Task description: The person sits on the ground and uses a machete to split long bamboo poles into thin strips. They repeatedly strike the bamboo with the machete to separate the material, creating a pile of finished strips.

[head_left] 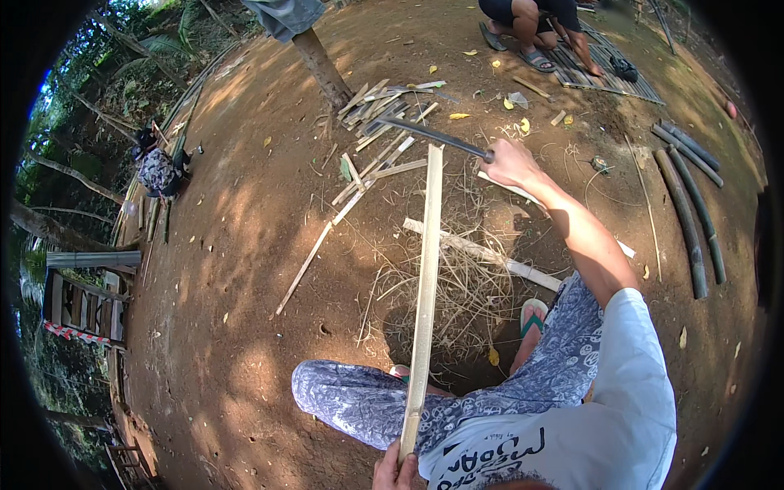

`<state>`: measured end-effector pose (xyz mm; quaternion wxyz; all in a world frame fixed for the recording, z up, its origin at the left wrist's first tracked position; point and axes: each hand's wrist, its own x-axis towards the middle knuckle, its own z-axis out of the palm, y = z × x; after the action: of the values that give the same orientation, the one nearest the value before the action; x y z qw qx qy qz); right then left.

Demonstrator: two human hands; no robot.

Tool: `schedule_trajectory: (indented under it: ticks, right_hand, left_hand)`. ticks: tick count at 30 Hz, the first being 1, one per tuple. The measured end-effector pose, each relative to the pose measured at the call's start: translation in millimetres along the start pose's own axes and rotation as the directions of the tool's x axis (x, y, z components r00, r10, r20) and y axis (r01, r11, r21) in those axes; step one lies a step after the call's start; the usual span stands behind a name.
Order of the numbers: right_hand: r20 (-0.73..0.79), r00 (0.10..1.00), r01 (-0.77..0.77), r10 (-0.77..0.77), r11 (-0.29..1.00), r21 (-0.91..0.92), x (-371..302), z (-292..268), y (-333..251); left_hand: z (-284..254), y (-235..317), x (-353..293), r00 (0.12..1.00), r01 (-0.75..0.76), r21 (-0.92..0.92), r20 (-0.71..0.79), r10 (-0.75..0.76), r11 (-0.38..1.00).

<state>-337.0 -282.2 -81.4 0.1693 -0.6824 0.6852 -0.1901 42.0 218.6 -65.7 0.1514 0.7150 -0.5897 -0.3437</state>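
Your left hand [394, 471] grips a long pale bamboo strip [426, 286], near end; right hand [513, 166] clenches a long dark metal knife [441, 138]. Strip probably light, springy; pinch flat faces.

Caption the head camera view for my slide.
Left hand holding a bamboo strip, right hand gripping a machete, shavings on the ground.

Grey cloth [287, 16] hangs by a trunk [321, 69]; at left sits a patterned bag [158, 173] (a backpack, perhaps).
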Motion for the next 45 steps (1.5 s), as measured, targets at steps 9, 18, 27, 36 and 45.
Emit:
schedule_trajectory:
  ticks: [9,18,27,36,45]
  right_hand:
    - [-0.11,0.988,-0.025,0.104,0.83,0.556,-8.9,3.2,-13.0]
    - [-0.132,0.974,0.223,-0.186,0.897,0.381,-59.6,-8.8,-55.4]
    - [-0.015,0.855,0.498,-0.519,0.811,0.307,-113.2,33.8,-93.8]
    - [-0.052,0.709,0.699,-0.703,0.693,0.176,-138.5,34.3,-119.9]
    - [0.08,0.731,0.669,-0.677,0.735,0.113,-125.6,33.8,-116.5]
  left_hand:
    - [-3.9,35.3,71.9,0.912,0.304,-0.817,0.102,-0.396,0.49]
    - [-11.6,85.5,214.5,0.968,-0.183,-0.639,-0.25,0.023,0.747]
    - [-16.6,121.1,261.8,0.984,-0.179,-0.811,-0.16,0.083,0.556]
    - [0.0,121.6,257.3,0.9,-0.412,-0.382,-0.31,0.306,0.827]
    - [-9.8,110.4,244.1,0.973,-0.229,-0.438,-0.122,0.195,0.87]
